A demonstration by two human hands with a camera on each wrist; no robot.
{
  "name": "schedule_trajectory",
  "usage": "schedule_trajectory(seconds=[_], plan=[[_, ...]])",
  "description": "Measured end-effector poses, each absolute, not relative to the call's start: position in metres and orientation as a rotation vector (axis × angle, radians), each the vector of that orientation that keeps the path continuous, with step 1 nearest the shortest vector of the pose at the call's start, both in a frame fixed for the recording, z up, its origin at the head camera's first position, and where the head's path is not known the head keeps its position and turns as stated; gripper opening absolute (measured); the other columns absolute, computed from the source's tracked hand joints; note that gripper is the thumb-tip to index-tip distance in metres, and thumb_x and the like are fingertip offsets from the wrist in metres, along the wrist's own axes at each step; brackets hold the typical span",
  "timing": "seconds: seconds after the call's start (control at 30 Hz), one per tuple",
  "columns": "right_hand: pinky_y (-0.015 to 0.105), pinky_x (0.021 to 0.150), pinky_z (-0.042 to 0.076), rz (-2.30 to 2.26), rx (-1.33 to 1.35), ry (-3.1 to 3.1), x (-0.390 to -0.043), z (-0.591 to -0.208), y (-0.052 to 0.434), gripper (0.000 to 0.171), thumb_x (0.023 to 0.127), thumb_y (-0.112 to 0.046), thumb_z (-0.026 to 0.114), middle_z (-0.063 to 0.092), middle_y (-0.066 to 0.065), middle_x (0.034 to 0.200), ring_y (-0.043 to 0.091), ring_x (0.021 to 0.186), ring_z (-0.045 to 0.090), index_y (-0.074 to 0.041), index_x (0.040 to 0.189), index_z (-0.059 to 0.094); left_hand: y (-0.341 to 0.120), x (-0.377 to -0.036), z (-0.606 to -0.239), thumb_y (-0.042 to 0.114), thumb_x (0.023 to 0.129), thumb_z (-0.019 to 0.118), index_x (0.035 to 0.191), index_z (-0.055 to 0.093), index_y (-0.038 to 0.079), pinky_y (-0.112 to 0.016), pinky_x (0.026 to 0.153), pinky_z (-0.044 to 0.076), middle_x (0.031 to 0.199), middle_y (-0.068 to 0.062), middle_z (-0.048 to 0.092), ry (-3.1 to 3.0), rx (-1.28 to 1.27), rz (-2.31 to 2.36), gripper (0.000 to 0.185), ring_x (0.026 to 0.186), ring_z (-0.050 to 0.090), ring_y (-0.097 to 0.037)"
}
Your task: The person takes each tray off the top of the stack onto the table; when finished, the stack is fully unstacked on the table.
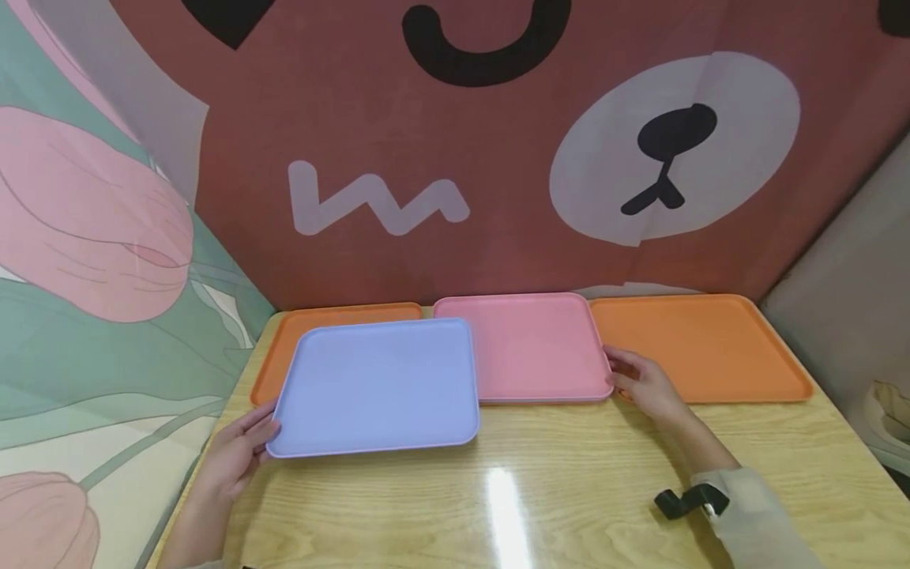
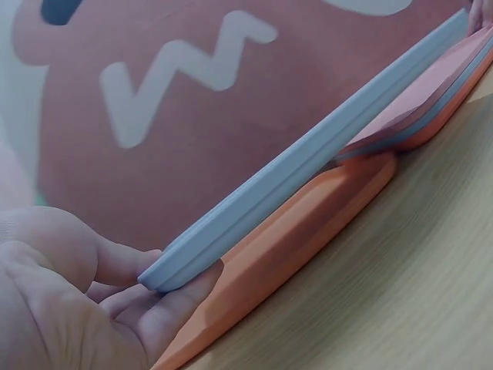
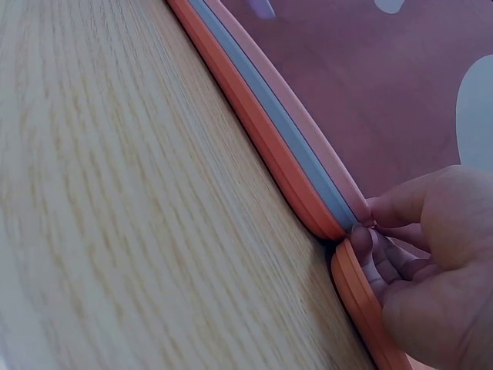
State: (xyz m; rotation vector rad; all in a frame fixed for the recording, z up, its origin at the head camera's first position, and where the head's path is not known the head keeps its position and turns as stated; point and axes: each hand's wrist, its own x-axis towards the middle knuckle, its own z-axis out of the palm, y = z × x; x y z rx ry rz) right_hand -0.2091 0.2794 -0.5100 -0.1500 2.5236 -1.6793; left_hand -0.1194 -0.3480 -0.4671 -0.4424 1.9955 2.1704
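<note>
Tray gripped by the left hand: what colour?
Light blue-lilac rectangular plastic tray, plain, no pattern; left hand holds its corner. Clearest in head view.

You're looking at a light wood-grain worktop [image 1: 569,506] that's catching a bright glare streak near its front. Behind it a reddish-brown cartoon bear backdrop [image 1: 498,158] is hanging, a pink-and-green tulip cloth [image 1: 92,300] is covering the left side, and a grey panel [image 1: 853,300] is standing on the right.
</note>
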Motion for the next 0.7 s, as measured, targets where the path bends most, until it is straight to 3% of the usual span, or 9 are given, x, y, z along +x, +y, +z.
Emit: schedule_trajectory(seconds=[0.07,0.1,0.37,0.57,0.7], plan=[[0.015,0.084,0.052,-1.681,-0.152,2.523,-0.209,-0.510,0.280,0.053,0.102,-0.004,0.058,0.051,0.032,0.142,0.007,0.113,0.055,0.008,0.150,0.041,-0.361,-0.110,-0.468,0.002,0.104,0.055,0.103,0.071,0.042,-0.025,0.078,0.059,0.100,0.020,0.072,1.986,-0.435,2.196,0.042,0.092,0.071,-0.005],[0.016,0.084,0.052,-1.681,-0.151,2.519,-0.208,-0.510,0.280,0.053,0.102,-0.004,0.058,0.051,0.032,0.142,0.007,0.113,0.055,0.007,0.151,0.041,-0.368,-0.105,-0.468,0.003,0.104,0.055,0.099,0.071,0.045,-0.024,0.077,0.059,0.100,0.020,0.072,1.989,-0.432,2.197,0.045,0.092,0.070,-0.004],[0.014,0.083,0.051,-1.678,-0.147,2.513,-0.208,-0.511,0.280,0.054,0.103,-0.006,0.058,0.050,0.031,0.144,0.028,0.124,0.053,0.006,0.152,0.039,-0.406,-0.074,-0.470,0.009,0.104,0.059,0.093,0.072,0.050,-0.023,0.076,0.058,0.098,0.026,0.070,2.054,-0.562,2.078,0.044,0.091,0.068,0.001],[0.016,0.081,0.052,-1.695,-0.137,2.502,-0.208,-0.511,0.281,0.054,0.103,-0.005,0.058,0.050,0.031,0.144,0.007,0.113,0.055,0.005,0.152,0.040,-0.430,-0.055,-0.476,0.009,0.105,0.056,0.096,0.072,0.051,-0.021,0.076,0.057,0.101,0.028,0.068,2.047,-0.542,2.072,0.046,0.092,0.065,0.003],[0.015,0.083,0.052,-1.689,-0.138,2.500,-0.207,-0.511,0.280,0.054,0.102,-0.006,0.059,0.050,0.031,0.144,0.006,0.113,0.054,0.005,0.152,0.041,-0.443,-0.045,-0.477,0.011,0.106,0.055,0.095,0.071,0.054,-0.022,0.077,0.057,0.100,0.026,0.069,2.030,-0.597,2.005,0.047,0.092,0.065,0.003]])
